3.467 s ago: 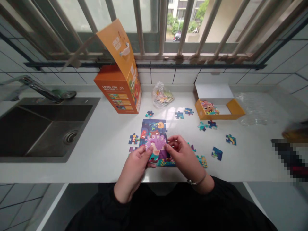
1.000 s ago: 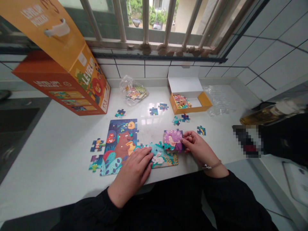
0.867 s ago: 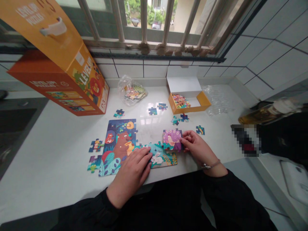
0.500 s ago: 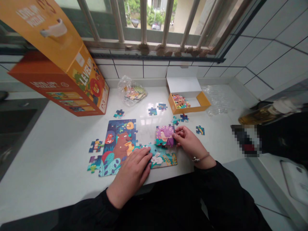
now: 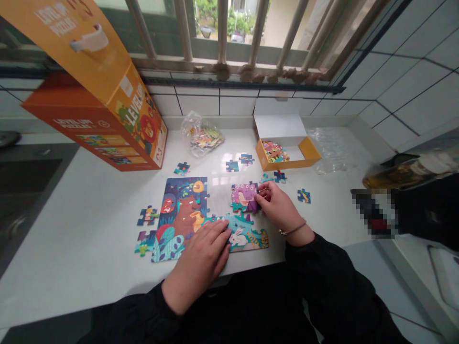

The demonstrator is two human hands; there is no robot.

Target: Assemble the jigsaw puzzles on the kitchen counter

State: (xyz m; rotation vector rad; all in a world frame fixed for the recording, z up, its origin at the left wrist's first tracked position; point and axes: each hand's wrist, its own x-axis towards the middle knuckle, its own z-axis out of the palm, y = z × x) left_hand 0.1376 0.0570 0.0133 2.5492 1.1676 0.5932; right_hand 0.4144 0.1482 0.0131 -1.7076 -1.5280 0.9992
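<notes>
A partly joined jigsaw puzzle (image 5: 184, 205) with a bear and a rabbit strip (image 5: 247, 237) along its lower right lies on the counter. My left hand (image 5: 206, 248) rests flat across its lower middle, fingers stretched out, hiding part of the picture. Between thumb and fingers, my right hand (image 5: 274, 203) pinches the right edge of a purple puzzle section (image 5: 245, 197) showing a peacock. That section sits just above the rabbit strip, with a gap between it and the bear part on its left.
Loose puzzle pieces (image 5: 147, 215) lie left of the puzzle, and several more (image 5: 232, 166) behind it. Farther back are a bag of pieces (image 5: 202, 136), a small open yellow box (image 5: 290, 157) and clear plastic wrap (image 5: 330, 148). A tall orange box (image 5: 118, 129) stands at left.
My right hand has shifted the peacock section slightly left and away from the rabbit strip, uncovering more of the strip's upper edge. My left hand stays on the puzzle. The view has turned slightly.
</notes>
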